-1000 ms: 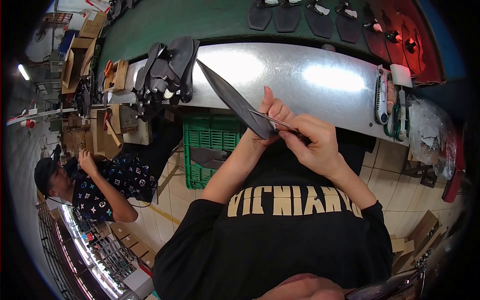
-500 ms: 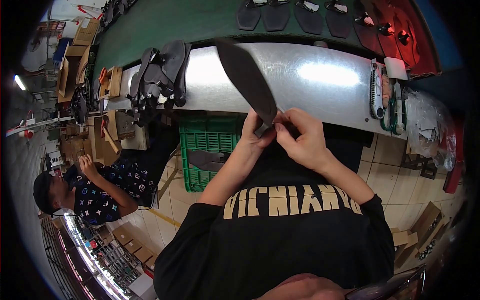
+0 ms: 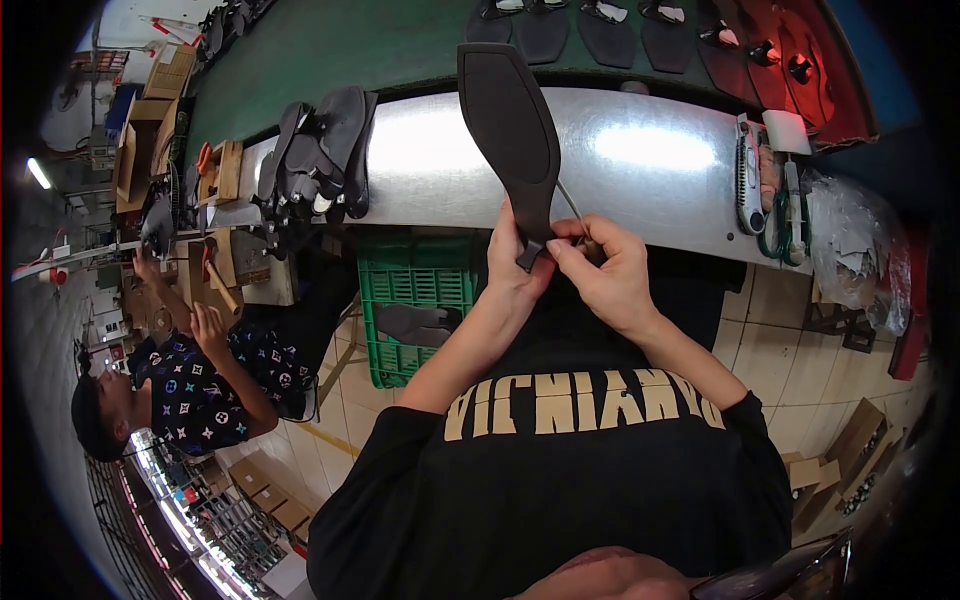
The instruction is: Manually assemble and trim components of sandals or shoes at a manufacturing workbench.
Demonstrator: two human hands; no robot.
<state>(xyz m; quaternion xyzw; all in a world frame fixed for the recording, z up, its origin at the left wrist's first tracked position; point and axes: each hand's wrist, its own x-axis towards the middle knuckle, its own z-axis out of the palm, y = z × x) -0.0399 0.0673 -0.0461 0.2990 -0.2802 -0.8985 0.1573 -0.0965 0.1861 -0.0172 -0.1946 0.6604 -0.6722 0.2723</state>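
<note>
My left hand point(image 3: 515, 255) is closed round the narrow end of a black sandal sole point(image 3: 512, 125). The sole stands up from my grip, its broad squarish end over the back edge of the metal bench and its flat underside showing. A small dark strap or heel piece point(image 3: 530, 257) sticks out at the gripped end. Beside it, my right hand point(image 3: 612, 265) is closed on a tool with a thin metal shaft point(image 3: 570, 203), which slants up along the sole's right edge. The tool's handle is mostly hidden in my fingers. Whether the tip touches the sole I cannot tell.
A pile of black sandals point(image 3: 320, 150) lies on the metal bench point(image 3: 640, 150). At right are a utility knife point(image 3: 750, 180), scissors point(image 3: 792, 205) and a plastic bag point(image 3: 860, 250). Sandals line the green belt point(image 3: 330, 50). A green crate point(image 3: 375, 330) holds a sole. A co-worker point(image 3: 200, 370) sits left.
The sole has turned so its underside faces me more fully, and its broad end has shifted right. More of the metal shaft shows. The co-worker has raised an arm toward the bench.
</note>
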